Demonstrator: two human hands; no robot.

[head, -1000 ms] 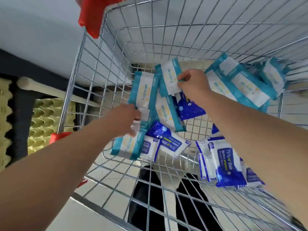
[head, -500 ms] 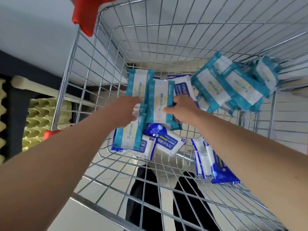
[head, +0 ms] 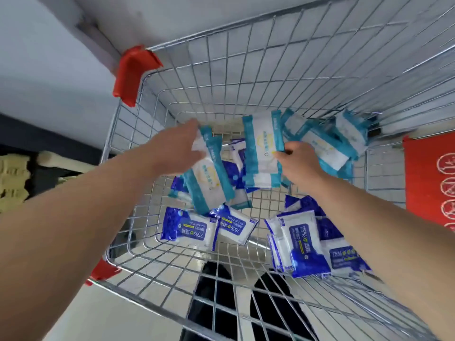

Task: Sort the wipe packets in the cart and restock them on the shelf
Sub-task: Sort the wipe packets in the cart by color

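Two hands: both inside the wire cart [head: 221, 70]
Left hand [head: 172, 153]: grips the upper end of a tilted teal packet [head: 209, 178], perhaps with another stacked beneath
Right hand [head: 299, 163]: pinches the edge of a second teal packet [head: 262, 153], held upright
Teal pile [head: 327, 143]: far right corner
Blue packets [head: 189, 230]: along the cart's near side

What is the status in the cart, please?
Left hand grips teal packet. Right hand grips second teal packet. Blue packets loose on cart floor. Nothing blocks the hands.
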